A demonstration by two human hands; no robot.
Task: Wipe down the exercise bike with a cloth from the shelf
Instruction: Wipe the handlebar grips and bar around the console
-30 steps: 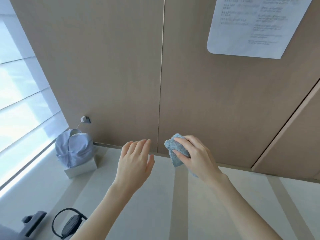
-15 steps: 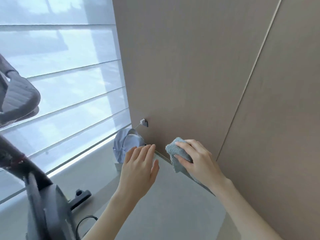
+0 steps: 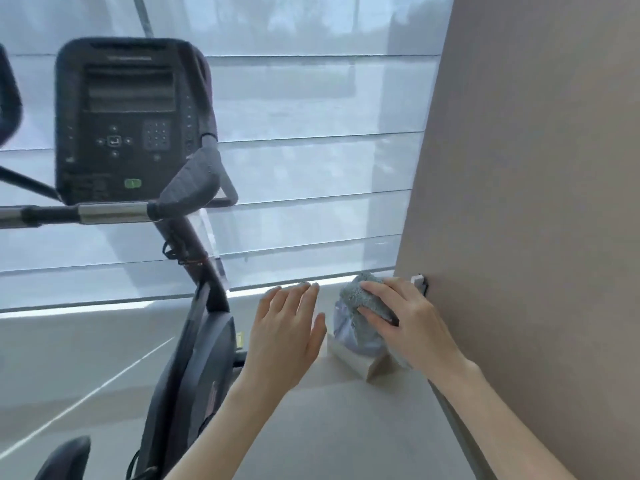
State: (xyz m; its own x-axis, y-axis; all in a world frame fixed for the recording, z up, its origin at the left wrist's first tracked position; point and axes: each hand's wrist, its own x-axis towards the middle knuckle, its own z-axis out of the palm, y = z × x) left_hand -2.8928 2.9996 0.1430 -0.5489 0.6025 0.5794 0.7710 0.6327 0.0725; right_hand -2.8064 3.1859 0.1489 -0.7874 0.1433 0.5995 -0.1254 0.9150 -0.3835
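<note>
The exercise bike (image 3: 194, 341) stands at the left, with its dark console (image 3: 124, 119) up high and a grey handlebar grip (image 3: 190, 183) jutting right. A bunched grey-blue cloth (image 3: 363, 299) is gripped by my right hand (image 3: 405, 317), held in the air to the right of the bike. My left hand (image 3: 287, 330) hovers beside it with straight fingers, holding nothing and touching nothing. Both hands are below and to the right of the console.
A tan wall panel (image 3: 536, 202) fills the right side, with a small wall fitting (image 3: 420, 282) near my right hand. A pale blue bagged bundle on a white box (image 3: 349, 351) sits on the floor below the cloth. A window with sheer blinds (image 3: 311, 168) runs behind the bike.
My view has swung left from the wall to the window, bringing the bike's console and handlebar into sight. Both hands kept their pose, the right still holding the cloth.
</note>
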